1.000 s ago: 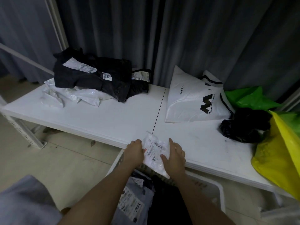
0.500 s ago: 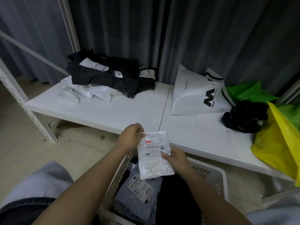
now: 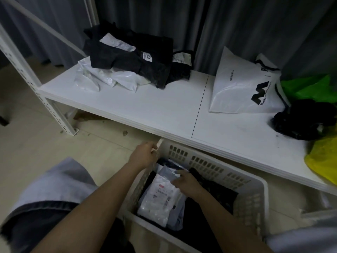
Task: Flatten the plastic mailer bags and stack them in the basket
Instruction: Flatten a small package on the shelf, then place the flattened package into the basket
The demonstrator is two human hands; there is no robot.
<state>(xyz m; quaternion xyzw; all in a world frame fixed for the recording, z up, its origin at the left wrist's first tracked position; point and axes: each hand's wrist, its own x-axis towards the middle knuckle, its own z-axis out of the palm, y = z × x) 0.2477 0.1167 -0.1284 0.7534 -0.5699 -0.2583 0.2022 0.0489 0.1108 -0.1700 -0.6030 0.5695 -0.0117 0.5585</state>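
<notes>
A small white mailer with a printed label lies in the white plastic basket, on top of a grey mailer and black bags. My right hand is inside the basket and holds the white mailer at its upper right edge. At the basket's near left corner, my left hand grips the rim with curled fingers. On the white table, a pile of black and white mailers waits at the back left.
A large white bag with a black M logo leans at the table's back right. A crumpled black bag, a green bag and a yellow bag crowd the right end. The basket stands on the floor under the table's front edge.
The small white mailer went from the table's front edge down into the basket. My left hand let go of it and moved to the basket's rim.
</notes>
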